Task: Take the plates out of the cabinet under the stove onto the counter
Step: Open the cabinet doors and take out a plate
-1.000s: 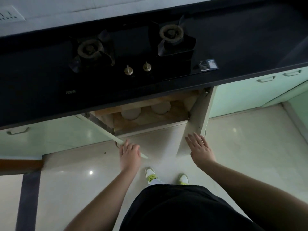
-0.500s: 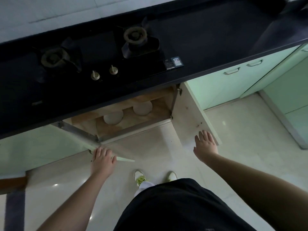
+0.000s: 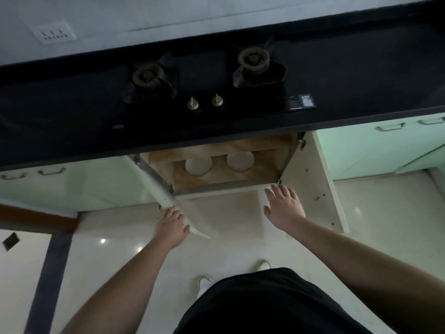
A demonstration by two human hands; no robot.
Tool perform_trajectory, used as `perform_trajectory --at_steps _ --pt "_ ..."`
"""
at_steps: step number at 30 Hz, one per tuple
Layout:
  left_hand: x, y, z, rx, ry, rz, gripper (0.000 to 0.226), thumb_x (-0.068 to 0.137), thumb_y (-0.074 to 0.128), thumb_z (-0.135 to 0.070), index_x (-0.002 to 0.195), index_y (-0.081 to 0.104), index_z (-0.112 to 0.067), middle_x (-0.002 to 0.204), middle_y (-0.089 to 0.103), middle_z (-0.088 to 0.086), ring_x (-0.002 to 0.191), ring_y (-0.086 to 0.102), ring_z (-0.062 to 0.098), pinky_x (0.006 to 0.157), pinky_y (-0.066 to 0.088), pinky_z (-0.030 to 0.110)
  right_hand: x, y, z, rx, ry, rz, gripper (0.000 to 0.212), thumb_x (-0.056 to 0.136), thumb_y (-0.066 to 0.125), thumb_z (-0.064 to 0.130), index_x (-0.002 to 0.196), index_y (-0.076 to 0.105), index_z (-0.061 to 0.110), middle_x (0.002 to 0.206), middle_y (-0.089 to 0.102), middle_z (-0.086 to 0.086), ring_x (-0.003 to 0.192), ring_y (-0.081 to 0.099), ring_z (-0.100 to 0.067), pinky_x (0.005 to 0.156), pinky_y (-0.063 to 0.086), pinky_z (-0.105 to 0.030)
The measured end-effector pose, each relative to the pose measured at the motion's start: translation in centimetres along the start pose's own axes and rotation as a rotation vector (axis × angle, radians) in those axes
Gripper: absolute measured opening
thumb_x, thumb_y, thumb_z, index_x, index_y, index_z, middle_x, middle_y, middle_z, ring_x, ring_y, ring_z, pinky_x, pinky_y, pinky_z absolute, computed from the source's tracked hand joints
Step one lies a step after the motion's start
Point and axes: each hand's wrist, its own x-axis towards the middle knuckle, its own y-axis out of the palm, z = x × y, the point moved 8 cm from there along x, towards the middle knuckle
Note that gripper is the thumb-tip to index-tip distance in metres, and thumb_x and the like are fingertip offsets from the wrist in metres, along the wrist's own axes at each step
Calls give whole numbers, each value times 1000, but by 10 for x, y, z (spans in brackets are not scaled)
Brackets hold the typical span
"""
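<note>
Two white plates lie on the wooden floor of the open cabinet under the stove: the left plate and the right plate, each partly hidden by the shelf above. My left hand grips the edge of the left cabinet door, which is swung outward. My right hand hovers with fingers spread in front of the cabinet's lower edge, beside the wide-open right door. It holds nothing.
The black counter carries a two-burner gas stove with two knobs. Pale green cabinet fronts with handles flank the opening. A wall socket sits at the back left. My feet stand on the glossy tiled floor.
The right door has swung fully open. My right hand has let go of it and moved left toward the cabinet opening. My left hand stays on the left door.
</note>
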Motion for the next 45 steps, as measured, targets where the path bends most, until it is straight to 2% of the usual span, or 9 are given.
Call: perform_trajectory --at_steps 6,11,24,26,28,30,33,41,45 --pt "-46 28 45 13 -6 -27 56 102 27 -45 138 51 -9 151 42 5 149 15 19 121 4 38 8 -12 84 4 -80 -1 60 98 39 40 150 25 15 156 29 -8 144 21 -27 118 16 -41" --pt "-84 53 105 -57 -61 -32 53 102 32 -43 142 46 -11 160 27 6 151 10 18 121 8 36 13 -8 138 -11 -107 17 59 99 37 42 150 24 15 157 26 -7 145 20 -26 118 17 -41" --pt "-113 85 200 -32 -194 54 55 102 33 -40 146 38 -7 163 17 11 151 4 21 122 8 35 9 -4 179 -14 -51 11 61 98 38 44 150 22 18 156 29 -7 144 22 -26 117 19 -42" --pt "-110 84 201 -5 -181 54 54 102 33 -38 146 37 -6 162 21 11 151 8 21 122 11 35 8 -5 180 -13 -40 3 61 97 38 44 150 22 17 156 29 -7 145 22 -26 117 18 -41" --pt "-107 80 197 30 -171 49 51 101 34 -37 141 42 -6 155 33 11 148 18 23 118 18 36 6 -4 180 -16 -30 3 61 98 37 44 151 22 17 156 28 -7 145 21 -25 118 18 -41" --pt "-102 75 191 49 -181 56 46 100 35 -35 134 49 -8 143 45 9 139 31 24 113 24 36 4 -3 179 -19 -20 8 61 98 37 44 151 21 16 157 27 -7 145 21 -26 118 17 -41" --pt "-91 66 179 35 -187 65 42 99 34 -35 129 53 -11 134 52 7 128 42 25 107 30 37 -3 0 174 -12 7 15 61 98 37 43 151 22 16 157 27 -7 145 21 -26 119 18 -41" --pt "-48 36 121 -27 0 -58 42 97 38 -38 129 50 -14 135 51 5 130 39 24 108 29 40 -32 7 124 -2 143 51 60 97 39 42 149 25 17 156 29 -7 143 23 -25 116 20 -41" --pt "-26 12 89 -37 76 -100 52 99 36 -40 142 42 -12 149 42 7 141 30 26 115 23 43 -36 7 94 4 190 50 62 96 39 45 149 25 18 156 29 -6 144 22 -25 117 20 -40"
